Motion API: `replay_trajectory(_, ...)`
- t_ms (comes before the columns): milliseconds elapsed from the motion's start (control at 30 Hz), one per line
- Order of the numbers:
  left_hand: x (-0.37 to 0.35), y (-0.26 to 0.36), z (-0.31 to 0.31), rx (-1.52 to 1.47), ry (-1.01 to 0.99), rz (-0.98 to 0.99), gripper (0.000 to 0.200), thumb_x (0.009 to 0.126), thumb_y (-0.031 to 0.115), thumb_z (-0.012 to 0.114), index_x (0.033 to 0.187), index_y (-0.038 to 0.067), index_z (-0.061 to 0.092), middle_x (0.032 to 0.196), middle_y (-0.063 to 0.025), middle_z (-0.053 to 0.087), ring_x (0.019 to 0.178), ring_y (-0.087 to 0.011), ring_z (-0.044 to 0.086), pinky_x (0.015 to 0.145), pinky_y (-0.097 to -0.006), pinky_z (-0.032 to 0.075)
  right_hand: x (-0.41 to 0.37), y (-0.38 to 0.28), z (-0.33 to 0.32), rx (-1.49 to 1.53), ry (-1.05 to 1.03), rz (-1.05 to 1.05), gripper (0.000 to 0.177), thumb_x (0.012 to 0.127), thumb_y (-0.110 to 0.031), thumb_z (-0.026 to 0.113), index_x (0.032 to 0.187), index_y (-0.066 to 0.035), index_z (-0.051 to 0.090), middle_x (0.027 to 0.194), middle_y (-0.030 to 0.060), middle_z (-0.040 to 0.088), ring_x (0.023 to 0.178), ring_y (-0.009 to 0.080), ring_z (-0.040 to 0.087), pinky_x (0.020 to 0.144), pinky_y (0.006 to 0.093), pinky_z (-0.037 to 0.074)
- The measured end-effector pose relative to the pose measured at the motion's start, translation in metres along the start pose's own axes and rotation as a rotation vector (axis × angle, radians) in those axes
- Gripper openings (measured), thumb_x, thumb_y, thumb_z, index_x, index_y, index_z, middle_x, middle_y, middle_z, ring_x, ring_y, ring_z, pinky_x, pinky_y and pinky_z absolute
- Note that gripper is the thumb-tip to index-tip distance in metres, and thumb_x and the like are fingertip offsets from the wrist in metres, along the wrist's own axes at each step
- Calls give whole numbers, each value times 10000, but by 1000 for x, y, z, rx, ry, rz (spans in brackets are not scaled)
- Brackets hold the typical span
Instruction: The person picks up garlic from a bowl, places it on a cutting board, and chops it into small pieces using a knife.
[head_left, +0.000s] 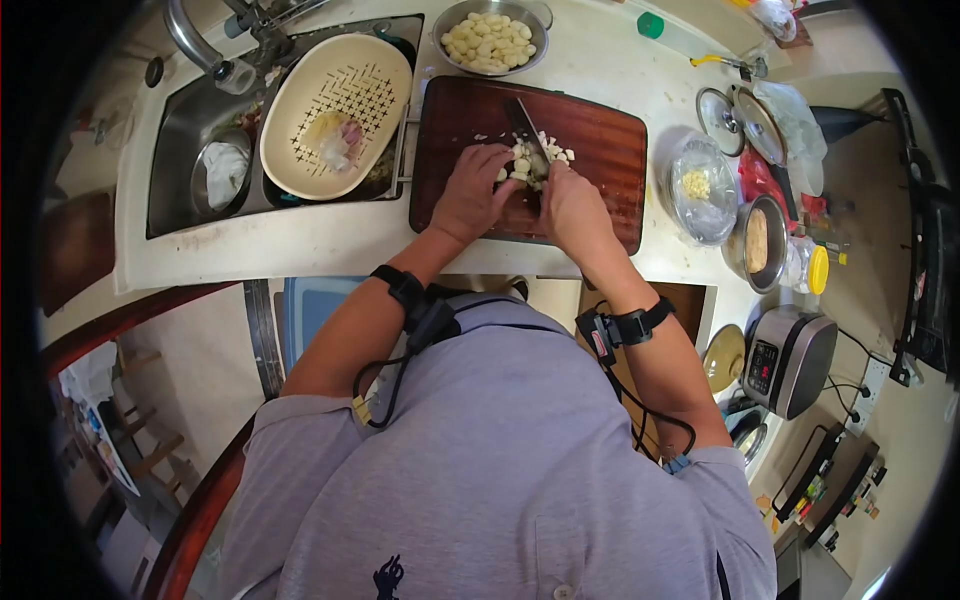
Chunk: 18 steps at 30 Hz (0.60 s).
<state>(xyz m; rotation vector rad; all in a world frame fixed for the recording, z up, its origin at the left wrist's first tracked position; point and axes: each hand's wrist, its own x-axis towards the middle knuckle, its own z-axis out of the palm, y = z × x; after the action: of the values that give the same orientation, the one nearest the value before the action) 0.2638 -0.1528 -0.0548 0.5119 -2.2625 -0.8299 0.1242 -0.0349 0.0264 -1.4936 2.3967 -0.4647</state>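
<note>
A dark red-brown cutting board [610,170] lies on the counter, with pale chopped garlic [522,165] around its middle. My right hand [578,208] is closed round the handle of a kitchen knife [527,128], whose blade points away from me and to the left among the pieces. Left of the blade, my left hand [472,195] rests on the board with curled fingers and thumb about some garlic cloves; the fingertips are partly hidden. Beyond the board stands a metal bowl [490,68] heaped with whole peeled cloves.
At left, a cream colander [283,150] with peelings sits over the steel sink [165,190], below a faucet [195,40]. On the right are a plastic-lined bowl [690,225] with minced garlic, a metal bowl [757,275], pot lids [718,112] and a rice cooker [800,360].
</note>
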Motion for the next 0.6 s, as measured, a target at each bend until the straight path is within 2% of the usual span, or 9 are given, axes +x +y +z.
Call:
replay_trajectory(100,1,-2,2,-4,-2,-13,455,857,111,801,1277,28,646,1297,-142,643,1222,-371,575,1089,-449,486,4,-4,-14,-24,-47,43,155,995,-104,616,997,40,557,874,333,691,852,539,681,753,609,542)
replay_trajectory(200,-3,-4,1,0,6,-22,455,863,115,805,1284,33,653,1298,-140,644,1226,-367,578,1098,-443,484,3,-13,-26,15,28,22,159,995,-104,616,999,43,556,876,334,694,861,542,683,759,615,542)
replay_trajectory(467,0,0,-1,5,-3,-6,447,868,129,795,1271,18,639,1293,-147,635,1216,-372,571,1087,-448,484,5,-2,2,23,-42,26,171,989,-106,621,1001,50,552,848,343,679,856,550,673,752,609,540)
replay_trajectory(600,2,-2,-1,4,-2,-16,463,872,113,800,1304,37,650,1301,-145,645,1228,-365,580,1101,-444,484,9,-4,-16,12,-56,-6,161,987,-104,619,1001,45,559,841,344,680,852,550,673,747,607,542)
